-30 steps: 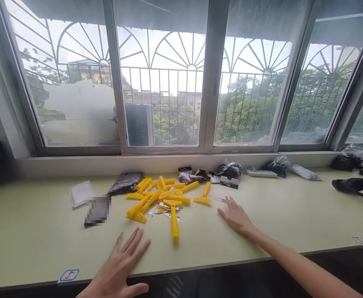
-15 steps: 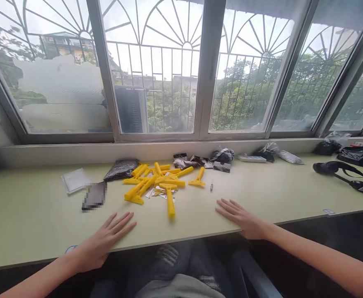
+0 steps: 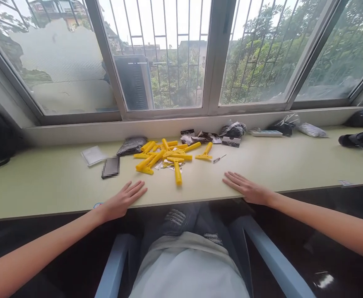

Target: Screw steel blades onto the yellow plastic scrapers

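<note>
My left hand [image 3: 121,201] rests flat at the table's front edge, fingers stretched out and holding nothing. Likewise flat and empty, my right hand [image 3: 249,188] lies by the edge farther right. Between and beyond them is a loose pile of yellow plastic scrapers [image 3: 177,171], with small pale pieces partly hidden underneath. One separate yellow scraper [image 3: 205,152] lies to the right of the pile. Beside it, a small screwdriver [image 3: 219,158] lies slanted, beyond my right hand's fingertips. Nearest my left hand is a dark, pixelated flat object [image 3: 110,167].
On the pale green table [image 3: 54,186] are a white packet [image 3: 93,156] and a black plastic packet [image 3: 132,146]. Black bags [image 3: 233,129] and a white packet [image 3: 312,130] line the windowsill side. Blue chair armrests [image 3: 270,256] flank my lap.
The view has tilted down, showing more of my lap and the chair. The small screwdriver now lies at a different angle. Both hands stay flat on the table.
</note>
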Demonstrator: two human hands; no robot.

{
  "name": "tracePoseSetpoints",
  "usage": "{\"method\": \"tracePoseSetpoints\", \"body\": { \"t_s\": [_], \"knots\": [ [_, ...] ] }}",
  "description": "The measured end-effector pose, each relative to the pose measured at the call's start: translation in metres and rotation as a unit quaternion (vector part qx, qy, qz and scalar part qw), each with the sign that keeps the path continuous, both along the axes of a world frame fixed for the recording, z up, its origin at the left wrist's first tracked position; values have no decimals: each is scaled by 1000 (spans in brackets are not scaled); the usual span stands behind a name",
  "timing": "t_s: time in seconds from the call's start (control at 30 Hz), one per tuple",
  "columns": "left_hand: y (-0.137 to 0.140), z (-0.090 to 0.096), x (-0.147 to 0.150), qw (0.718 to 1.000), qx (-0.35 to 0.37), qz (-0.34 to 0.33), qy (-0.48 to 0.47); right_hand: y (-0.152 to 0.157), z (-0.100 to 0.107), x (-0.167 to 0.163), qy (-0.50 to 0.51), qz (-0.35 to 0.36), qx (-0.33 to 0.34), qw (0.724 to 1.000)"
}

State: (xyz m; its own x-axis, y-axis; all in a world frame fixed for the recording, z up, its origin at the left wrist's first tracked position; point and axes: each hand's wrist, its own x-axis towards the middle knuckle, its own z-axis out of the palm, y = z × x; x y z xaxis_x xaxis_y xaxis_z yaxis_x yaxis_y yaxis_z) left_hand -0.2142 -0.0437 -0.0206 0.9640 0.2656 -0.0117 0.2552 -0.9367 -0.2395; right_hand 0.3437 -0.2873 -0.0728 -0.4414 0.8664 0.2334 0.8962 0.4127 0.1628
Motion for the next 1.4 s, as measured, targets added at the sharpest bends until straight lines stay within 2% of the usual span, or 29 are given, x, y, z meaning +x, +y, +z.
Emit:
{"method": "tracePoseSetpoints", "body": {
  "t_s": [0.37,0.63,0.83,0.93,1.1,1.23,1.4],
  "knots": [
    [0,-10,-3,997,45,30,-46,-2,-4,0,13,-5,41,999],
    [-7,-15,-4,993,68,47,-84,-6,-13,-9,43,-51,76,995],
    [-11,-22,-6,984,72,91,-135,-12,-19,-22,84,-91,106,987],
    [-18,-32,-5,971,82,137,-177,-13,-23,-33,111,-119,130,978],
    [-32,-48,2,929,118,227,-267,-8,-33,-54,154,-191,181,952],
    [-34,-48,1,917,137,217,-304,-4,-35,-63,168,-219,210,938],
    [-18,-54,-4,900,166,209,-344,3,-37,-74,186,-252,250,916]
  ]
}}
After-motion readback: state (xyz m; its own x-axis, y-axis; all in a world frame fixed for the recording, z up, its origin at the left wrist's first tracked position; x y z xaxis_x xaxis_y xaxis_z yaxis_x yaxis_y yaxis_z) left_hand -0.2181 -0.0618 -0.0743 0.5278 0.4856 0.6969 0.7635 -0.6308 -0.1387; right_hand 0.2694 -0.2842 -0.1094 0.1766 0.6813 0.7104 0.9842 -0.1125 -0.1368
